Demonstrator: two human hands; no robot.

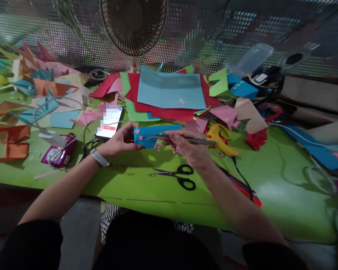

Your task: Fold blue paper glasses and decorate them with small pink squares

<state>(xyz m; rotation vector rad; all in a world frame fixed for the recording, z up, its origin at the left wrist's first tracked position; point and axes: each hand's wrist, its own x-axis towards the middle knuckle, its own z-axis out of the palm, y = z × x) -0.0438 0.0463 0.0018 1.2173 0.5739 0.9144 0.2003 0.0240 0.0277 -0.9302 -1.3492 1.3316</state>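
Observation:
My left hand [123,140] pinches the left end of a folded blue paper piece [141,142] just above the green table. Small pink paper squares [140,137] lie on the blue surface. Between the thumb and fingers of my right hand [187,144] is a pair of metal tweezers [197,141], tips pointing left over the blue paper. Whether the tips hold a scrap is too small to tell. Black-handled scissors [176,173] rest on the table in front of both hands, blades toward the left. A few pink bits [158,147] show beside the blue paper.
Stacked coloured sheets [171,90] lie behind my hands, below a fan [133,26]. A lit phone [109,122] is left of centre, near a purple device [60,152] with a white cable. A yellow glue gun [219,140] sits at right. Cut paper pieces [52,87] crowd the left.

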